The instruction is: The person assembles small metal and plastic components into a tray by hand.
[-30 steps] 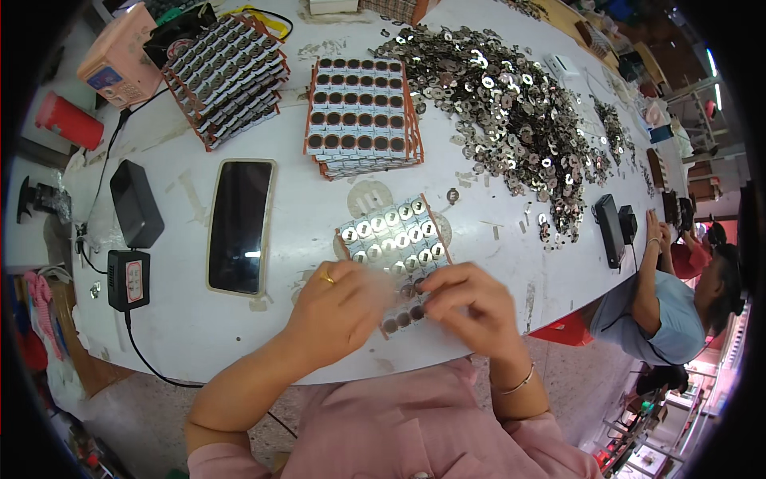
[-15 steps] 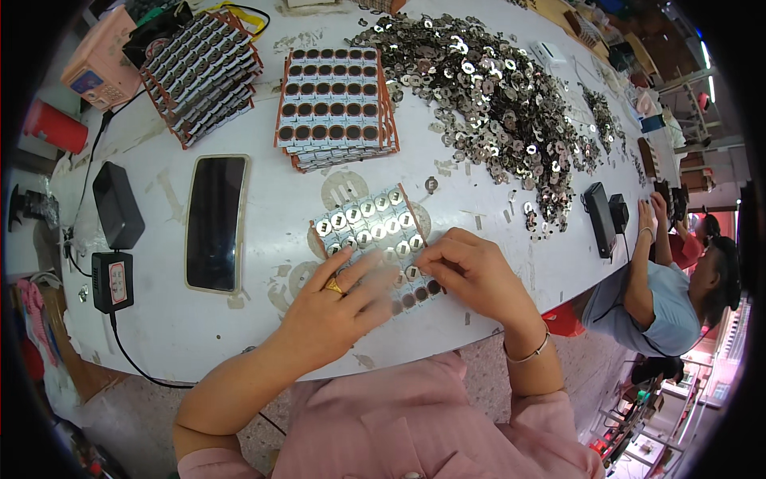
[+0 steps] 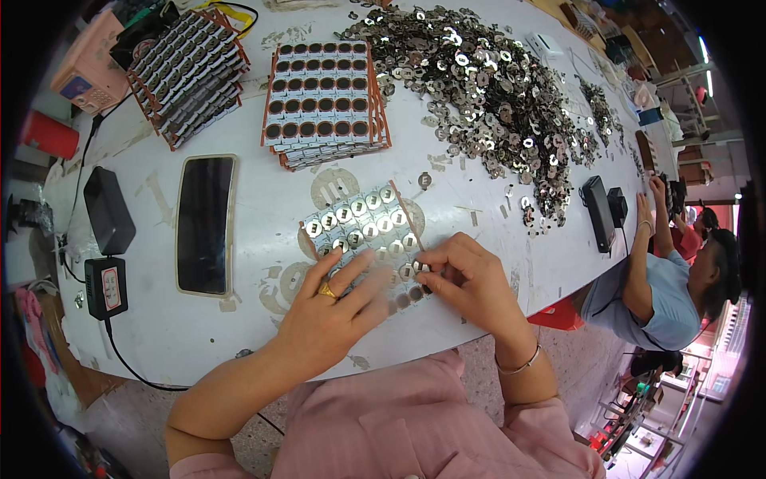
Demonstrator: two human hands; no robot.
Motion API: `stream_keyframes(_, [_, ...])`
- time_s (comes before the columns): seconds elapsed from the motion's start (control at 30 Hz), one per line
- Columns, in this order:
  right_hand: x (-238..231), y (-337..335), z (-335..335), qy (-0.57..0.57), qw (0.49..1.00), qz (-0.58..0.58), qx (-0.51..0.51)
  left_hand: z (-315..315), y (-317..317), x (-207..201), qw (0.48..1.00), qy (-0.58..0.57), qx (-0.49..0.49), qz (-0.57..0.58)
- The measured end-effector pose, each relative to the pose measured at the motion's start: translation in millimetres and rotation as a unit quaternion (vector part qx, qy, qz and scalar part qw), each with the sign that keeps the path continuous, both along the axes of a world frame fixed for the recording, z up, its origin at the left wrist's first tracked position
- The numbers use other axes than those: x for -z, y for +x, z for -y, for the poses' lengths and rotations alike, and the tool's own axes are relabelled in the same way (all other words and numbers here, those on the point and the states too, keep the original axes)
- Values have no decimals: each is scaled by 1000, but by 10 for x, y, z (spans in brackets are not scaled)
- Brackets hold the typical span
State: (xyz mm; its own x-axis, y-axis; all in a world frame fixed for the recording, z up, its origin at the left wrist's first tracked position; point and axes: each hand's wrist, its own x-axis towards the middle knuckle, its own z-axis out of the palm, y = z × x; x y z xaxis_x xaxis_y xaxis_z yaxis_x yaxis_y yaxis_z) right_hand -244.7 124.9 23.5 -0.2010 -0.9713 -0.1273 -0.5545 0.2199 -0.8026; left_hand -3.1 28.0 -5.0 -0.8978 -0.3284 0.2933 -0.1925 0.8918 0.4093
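Note:
A thin sheet with rows of shiny round metal discs lies tilted on the table in front of me. Dark round spots show uncovered along its near edge. My left hand, a gold ring on one finger, spreads over the sheet's left and middle part; several of its fingers are smeared by motion and hide some spots. At the sheet's right edge, my right hand pinches a metal disc between thumb and forefinger, down against the surface.
Beyond the sheet stands a stack of similar sheets, with another stack to its left. A big heap of loose metal discs spreads at far right. A phone and black boxes lie left. A co-worker sits at right.
The whole view has shifted slightly. My right hand's fingertips have moved a little over the sheet's right edge, at a disc there. My left hand keeps moving over the sheet.

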Motion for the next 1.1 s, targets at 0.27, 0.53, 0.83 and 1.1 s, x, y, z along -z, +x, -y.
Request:
stream_keyframes(0.27, [-134, 50, -53, -91, 976, -190, -54, 1, -7, 10, 1000, 4, -7, -22])
stream_keyframes(0.53, [145, -202, 774, -226, 936, -270, 24, 40, 35, 39, 999, -2, -2, -34])
stream_keyframes(0.83, [-122, 130, 438, -25, 924, 371, 86, 311, 92, 80, 983, 76, -82, -143])
stream_keyframes(1.1, [-72, 405, 40, 11, 960, 271, -75, 290, 71, 158, 992, 14, -85, -97])
